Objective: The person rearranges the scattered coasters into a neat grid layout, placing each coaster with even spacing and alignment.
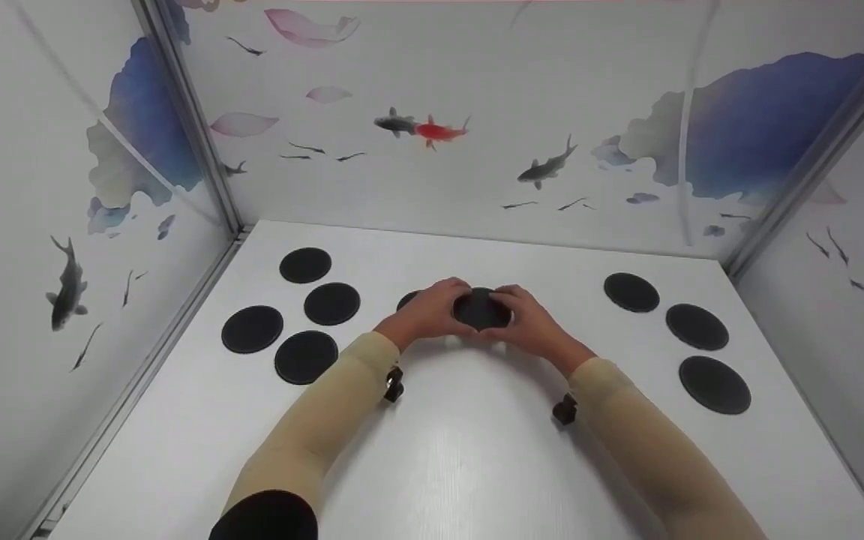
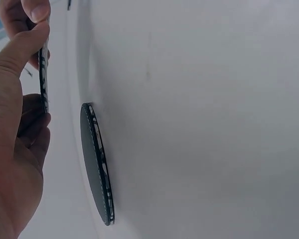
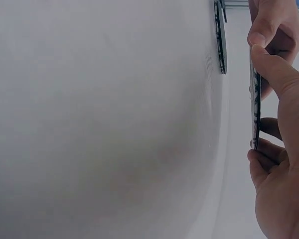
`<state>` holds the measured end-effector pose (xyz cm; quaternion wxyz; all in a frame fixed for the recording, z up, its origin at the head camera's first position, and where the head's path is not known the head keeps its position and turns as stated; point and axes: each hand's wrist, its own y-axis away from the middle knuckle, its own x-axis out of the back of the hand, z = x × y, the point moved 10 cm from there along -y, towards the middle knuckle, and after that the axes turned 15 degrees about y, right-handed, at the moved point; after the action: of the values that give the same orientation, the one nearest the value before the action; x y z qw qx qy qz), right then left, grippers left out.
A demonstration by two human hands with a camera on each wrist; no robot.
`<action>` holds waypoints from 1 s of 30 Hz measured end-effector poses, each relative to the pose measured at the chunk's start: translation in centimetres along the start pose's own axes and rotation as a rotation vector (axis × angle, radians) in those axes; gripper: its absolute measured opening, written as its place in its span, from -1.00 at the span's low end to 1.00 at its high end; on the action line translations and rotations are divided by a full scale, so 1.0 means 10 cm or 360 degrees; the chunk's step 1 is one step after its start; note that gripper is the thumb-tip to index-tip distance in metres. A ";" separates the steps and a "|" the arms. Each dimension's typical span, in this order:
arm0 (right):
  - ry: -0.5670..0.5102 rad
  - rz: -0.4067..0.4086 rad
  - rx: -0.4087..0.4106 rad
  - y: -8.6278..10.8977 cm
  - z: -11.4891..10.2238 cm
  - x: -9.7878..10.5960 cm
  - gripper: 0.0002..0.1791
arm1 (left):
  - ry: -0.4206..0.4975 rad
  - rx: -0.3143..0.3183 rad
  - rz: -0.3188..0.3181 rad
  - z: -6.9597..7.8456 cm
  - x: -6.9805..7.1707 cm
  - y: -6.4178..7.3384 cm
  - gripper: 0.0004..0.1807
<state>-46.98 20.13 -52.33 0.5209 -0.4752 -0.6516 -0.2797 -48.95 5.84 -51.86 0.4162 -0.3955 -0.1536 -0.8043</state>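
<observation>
Both hands hold one round black coaster (image 1: 481, 309) by its edges, raised off the white tabletop. My left hand (image 1: 432, 311) grips its left side and my right hand (image 1: 533, 322) its right side, thumbs meeting at the near edge. Seen edge-on in the left wrist view, the held coaster (image 2: 44, 82) has a patterned black-and-white side. Just beyond the left hand, a second coaster (image 1: 406, 299) lies on the table, mostly hidden by that hand in the head view. In the left wrist view this coaster (image 2: 94, 164) shows a stitched rim.
Several black coasters, among them a near one (image 1: 306, 358), lie in a loose cluster on the left of the table (image 1: 447, 450). Three more, including a middle one (image 1: 697, 326), form a slanting row on the right. Printed panels (image 1: 477, 180) wall in the back and both sides.
</observation>
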 end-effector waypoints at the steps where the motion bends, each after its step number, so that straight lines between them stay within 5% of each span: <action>1: 0.0004 -0.0004 -0.0005 0.00 0.01 -0.01 -0.06 | 0.0001 0.0005 -0.0007 -0.01 -0.01 -0.01 -0.09; 30: 0.0059 -0.0152 -0.0129 -0.11 0.10 -0.21 -0.08 | 0.0167 0.0124 -0.0041 -0.16 -0.14 -0.09 -0.18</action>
<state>-48.39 19.87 -54.42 0.4992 -0.4592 -0.6519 -0.3392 -50.00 6.23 -53.93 0.4284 -0.3343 -0.1679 -0.8225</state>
